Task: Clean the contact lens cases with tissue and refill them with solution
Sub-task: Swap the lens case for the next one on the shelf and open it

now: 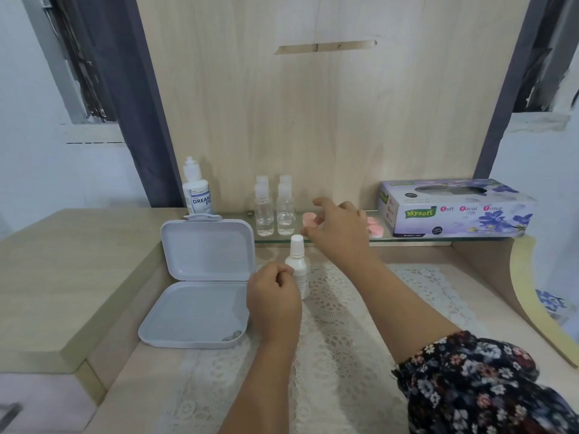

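Wood desk [62, 261], lace mat [344, 324]. Left hand [274, 303] holds small white bottle [299, 266]; right hand [340, 228], fingers loose, reaches over pink cases [308, 219].

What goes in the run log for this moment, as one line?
left hand: grips small white bottle on lace mat | right hand: open, reaching at pink cases on glass shelf | tissue box: untouched

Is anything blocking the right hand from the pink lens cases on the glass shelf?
Nothing visible does. The right hand hovers at the round pink lens cases on the glass shelf; the clear bottles stand off to their left.
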Available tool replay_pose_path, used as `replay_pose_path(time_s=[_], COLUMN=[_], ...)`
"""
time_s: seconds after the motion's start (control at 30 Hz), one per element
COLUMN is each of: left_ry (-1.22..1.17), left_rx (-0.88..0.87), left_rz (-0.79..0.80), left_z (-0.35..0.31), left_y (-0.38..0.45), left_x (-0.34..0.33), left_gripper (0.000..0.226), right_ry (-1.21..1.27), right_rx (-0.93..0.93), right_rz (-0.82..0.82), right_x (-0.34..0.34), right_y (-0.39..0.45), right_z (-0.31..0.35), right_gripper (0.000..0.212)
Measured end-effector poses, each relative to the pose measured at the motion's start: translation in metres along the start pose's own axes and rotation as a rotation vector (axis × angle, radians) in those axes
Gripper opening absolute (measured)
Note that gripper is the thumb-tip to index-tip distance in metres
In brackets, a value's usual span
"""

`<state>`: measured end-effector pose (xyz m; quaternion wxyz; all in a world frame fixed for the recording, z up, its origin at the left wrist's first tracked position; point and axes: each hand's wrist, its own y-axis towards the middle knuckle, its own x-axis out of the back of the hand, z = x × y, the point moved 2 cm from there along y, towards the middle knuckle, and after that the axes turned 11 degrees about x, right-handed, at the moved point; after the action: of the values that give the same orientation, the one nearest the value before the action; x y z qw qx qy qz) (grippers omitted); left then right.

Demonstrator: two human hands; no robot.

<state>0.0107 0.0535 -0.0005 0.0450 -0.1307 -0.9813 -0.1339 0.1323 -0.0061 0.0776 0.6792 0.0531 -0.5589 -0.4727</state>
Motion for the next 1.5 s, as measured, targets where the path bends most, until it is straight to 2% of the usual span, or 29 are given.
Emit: replay_pose_path(time_s=[0.13, 0.37, 0.47, 0.6, 0.7, 0.83, 1.07, 1.23, 1.4, 1.5], left_ry=[0.001, 0.008, -0.003, -0.003, 0.001, 0.003, 0.013, 0.008, -0.003, -0.075], left_rx=[0.007, 0.008, 0.002, -0.001, -0.011, -0.033, -0.034, -0.066, -0.197, -0.317], left_rz=[0.003, -0.004, -0.015, -0.034, -0.042, -0.048, -0.049, -0.061, -0.070, -0.011], left_z=[-0.001, -0.001, -0.002, -0.001, -0.001, -0.001, -0.001, -0.001, -0.003, -0.007], left_y=[-0.001, 0.000, -0.001, 0.000, -0.001, -0.001, -0.001, -0.002, -0.004, -0.008], left_x=[0.001, 0.000, 0.001, 0.002, 0.002, 0.002, 0.004, 0.005, 0.005, 0.003], left_gripper=[0.025, 0.025, 0.026, 0.026, 0.025, 0.025, 0.025, 0.025, 0.022, 0.021], right_ry=[-0.080, -0.074, -0.062, -0.296, -0.463, -0.531, -0.484, -0.354, -0.192, -0.092], right_rx=[0.005, 0.002, 0.003, -0.043, -0.069, -0.065, -0.082, -0.132, -0.158, -0.156], right_rz=[0.040, 0.068, 0.020, -0.060, -0.042, 0.000, -0.004, -0.067, -0.119, -0.158], right_x=[-0.004, -0.003, 0.004, 0.016, 0.017, 0.015, 0.014, 0.023, 0.043, 0.052], right_y=[0.002, 0.001, -0.003, -0.011, -0.016, -0.018, -0.017, -0.026, -0.047, -0.067], right_z=[-0.002, -0.005, -0.004, -0.012, -0.018, -0.020, -0.019, -0.019, -0.022, -0.028], right_gripper=[0.056, 0.055, 0.055, 0.043, 0.043, 0.041, 0.041, 0.038, 0.027, 0.022])
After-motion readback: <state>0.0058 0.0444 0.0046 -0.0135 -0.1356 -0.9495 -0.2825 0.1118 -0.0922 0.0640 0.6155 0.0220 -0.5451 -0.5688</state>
